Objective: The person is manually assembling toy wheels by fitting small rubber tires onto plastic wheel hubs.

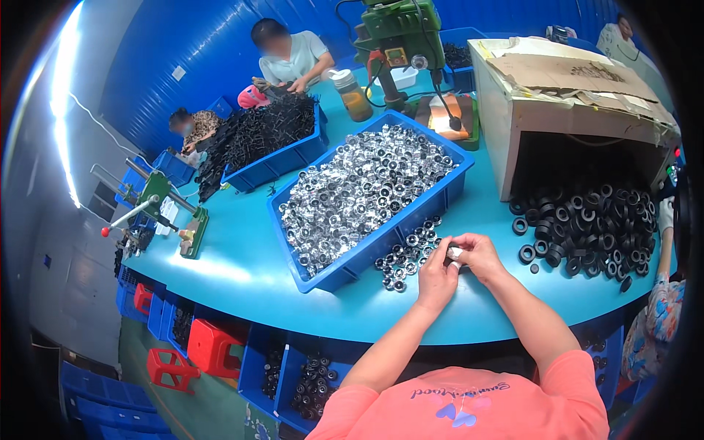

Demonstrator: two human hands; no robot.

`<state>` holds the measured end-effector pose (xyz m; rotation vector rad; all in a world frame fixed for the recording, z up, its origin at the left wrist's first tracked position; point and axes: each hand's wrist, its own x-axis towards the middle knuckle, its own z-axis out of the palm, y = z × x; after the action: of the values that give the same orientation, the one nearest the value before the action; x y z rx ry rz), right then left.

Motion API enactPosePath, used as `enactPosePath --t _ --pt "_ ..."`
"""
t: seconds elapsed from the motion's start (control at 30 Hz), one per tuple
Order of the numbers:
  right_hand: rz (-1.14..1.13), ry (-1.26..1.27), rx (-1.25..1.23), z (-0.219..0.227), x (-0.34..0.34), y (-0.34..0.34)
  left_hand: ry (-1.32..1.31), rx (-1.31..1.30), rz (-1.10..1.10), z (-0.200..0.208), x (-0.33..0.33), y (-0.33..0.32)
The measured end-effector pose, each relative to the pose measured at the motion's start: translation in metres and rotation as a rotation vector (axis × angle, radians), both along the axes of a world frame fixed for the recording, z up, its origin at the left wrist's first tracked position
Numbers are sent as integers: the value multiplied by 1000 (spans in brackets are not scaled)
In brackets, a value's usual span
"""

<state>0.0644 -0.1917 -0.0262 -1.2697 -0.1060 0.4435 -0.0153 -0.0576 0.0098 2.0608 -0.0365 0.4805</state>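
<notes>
Close together at the table's front edge, my left hand (437,281) and my right hand (475,258) are both closed, fingertips meeting. White wraps or covers show at some fingertips, with a small dark patch between them; what they pinch is mostly hidden. Just left of my hands lies a loose cluster of shiny silver round parts with dark centres (400,265). Behind it a blue bin (359,274) stands at a slant, heaped with the same silver parts (359,194). To the right, black rings (579,227) lie piled on the table.
A white box-like cabinet (499,132) stands behind the rings. Beyond the bin are a green drill press (400,44), a jar (352,95) and another bin (275,167) of black parts. A green hand press (165,205) is at left. Co-workers sit around; red stools (210,347) stand below.
</notes>
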Motion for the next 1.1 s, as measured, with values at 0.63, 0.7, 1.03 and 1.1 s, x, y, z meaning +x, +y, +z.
enactPosePath --t 0.63,0.7,1.03,1.1 --pt "115 -58 15 29 0 -8 155 -501 -206 2 5 11" --pt "166 -33 43 34 -2 -10 199 -547 -185 -2 9 17" --pt "147 -24 41 44 -9 -8 224 -636 -110 5 11 19" --pt "114 -82 -9 44 -12 -9 221 -657 -100 5 11 19"
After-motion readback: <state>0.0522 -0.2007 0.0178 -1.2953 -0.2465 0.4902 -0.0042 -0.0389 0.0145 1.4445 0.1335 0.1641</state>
